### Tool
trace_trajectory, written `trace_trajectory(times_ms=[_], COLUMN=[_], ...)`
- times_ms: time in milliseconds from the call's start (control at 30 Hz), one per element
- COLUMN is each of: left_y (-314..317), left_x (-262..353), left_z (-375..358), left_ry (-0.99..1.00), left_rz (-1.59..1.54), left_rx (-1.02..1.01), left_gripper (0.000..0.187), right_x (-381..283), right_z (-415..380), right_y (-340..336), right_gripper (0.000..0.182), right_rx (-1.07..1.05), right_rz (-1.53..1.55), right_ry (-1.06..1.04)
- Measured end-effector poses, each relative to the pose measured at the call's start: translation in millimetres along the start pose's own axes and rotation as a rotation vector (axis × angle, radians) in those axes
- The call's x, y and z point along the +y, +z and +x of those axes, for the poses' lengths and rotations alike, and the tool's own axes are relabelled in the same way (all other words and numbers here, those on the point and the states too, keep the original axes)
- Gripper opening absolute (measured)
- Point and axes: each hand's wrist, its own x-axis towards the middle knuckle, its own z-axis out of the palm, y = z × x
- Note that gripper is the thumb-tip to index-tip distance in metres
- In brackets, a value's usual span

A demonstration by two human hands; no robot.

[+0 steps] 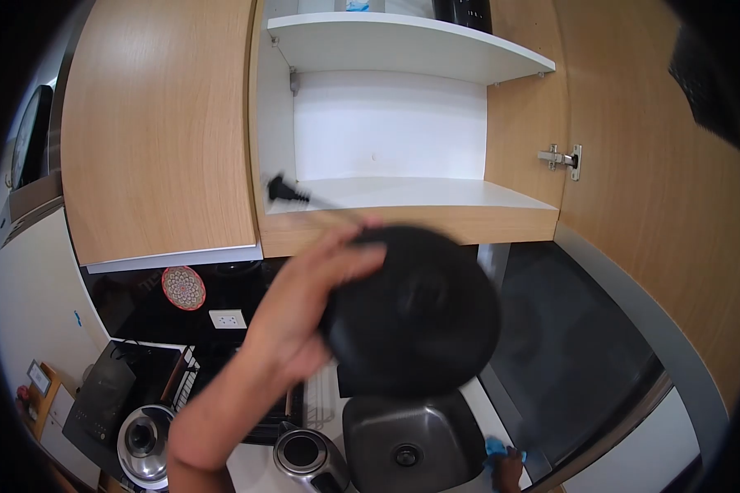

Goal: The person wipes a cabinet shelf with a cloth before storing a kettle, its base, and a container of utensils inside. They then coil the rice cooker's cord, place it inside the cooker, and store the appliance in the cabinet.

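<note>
My left hand (308, 300) grips the edge of a round black kettle base (419, 320), raised in front of the wall cabinet and blurred by motion. Its power plug (288, 190) and a stretch of cord stick out past my fingers toward the shelf. Low at the right, beside the sink, my right hand (510, 472) is closed on a blue cloth (495, 448); only part of that hand shows. A steel electric kettle (304, 456) stands on the counter below my left forearm.
The cabinet's lower shelf (411, 193) is ahead, with its right door (649, 164) swung open. A steel sink (411, 448) lies below. At the left are a pot lid (144, 444), a black appliance (103, 398) and a wall socket (228, 319).
</note>
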Motion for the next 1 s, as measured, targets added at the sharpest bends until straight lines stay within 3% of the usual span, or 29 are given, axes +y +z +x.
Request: trace_trajectory(times_ms=[33,100,133,167,233,267,333,400,467,533,633,700,733,767,800,933,1000], left_y=[8.9,21.0,21.9,28.2,33.9,31.7,29.1,28.3,25.3,21.9,29.0,30.7,32.6,13.1,14.3,1.6,40.0], left_x=[4.2,14.1,15.2,15.2,13.0,10.1,1.6,-8.4,-18.3,-27.1,-36.8,-43.1,-47.5,-69.3,-68.6,-67.4,-47.0], left_z=[19.8,70.6,99.7,120.4,161.6,182.2,207.3,218.5,236.1,255.2,270.6,276.8,280.5,334.6,333.6,335.8,275.7], left_ry=[0.014,0.025,0.011,0.087,0.17,0.173,0.149,0.158,0.148,0.183,0.136,0.074,0.006,-0.042,-0.039,-0.256,-0.244], left_rz=[0.008,-0.012,-0.041,-0.04,-0.061,-0.083,-0.14,-0.125,-0.196,-0.214,-0.298,-0.31,-0.316,-0.388,-0.391,-0.314,-0.177], left_rx=[-0.009,-0.015,-0.009,0.047,0.149,0.197,0.245,0.264,0.364,0.347,0.408,0.397,0.386,0.359,0.358,0.306,0.349], left_gripper=[0.034,0.026,0.022,0.02,0.016,0.013,0.012,0.014,0.02,0.027,0.032,0.032,0.033,0.033,0.033,0.041,0.052], right_x=[-9.2,-63.5,-71.8,-76.7,-62.6,-50.6,-113.4,-156.2,-178.1,-200.6,-203.2,-200.5,-195.0,-191.9,-188.8,-173.7,-166.7], right_z=[-13.2,-26.6,-25.6,-25.0,11.0,55.8,120.0,163.6,220.0,262.9,337.5,356.8,362.3,363.1,363.7,368.6,377.5], right_y=[-13.2,-83.5,-86.8,-88.8,-96.4,-113.6,-256.4,-339.4,-391.2,-439.8,-439.4,-442.6,-441.8,-443.8,-444.5,-433.3,-428.4], right_gripper=[0.032,0.077,0.077,0.058,0.039,0.037,0.034,0.029,0.029,0.034,0.039,0.04,0.04,0.039,0.038,0.036,0.036], right_rx=[-0.008,0.112,0.109,-0.04,-0.118,-0.04,0.282,0.603,0.828,1.046,0.883,0.435,0.437,0.376,0.315,0.405,0.418], right_rz=[0.0,-0.252,-0.249,-0.39,0.077,0.684,0.977,1.126,1.006,0.462,0.375,0.657,0.654,0.613,0.571,0.51,0.504], right_ry=[0.003,-0.133,-0.132,-0.06,0.003,-0.008,-0.292,-0.426,-0.53,-0.703,-0.783,-0.813,-0.817,-0.75,-0.682,-0.719,-0.731])
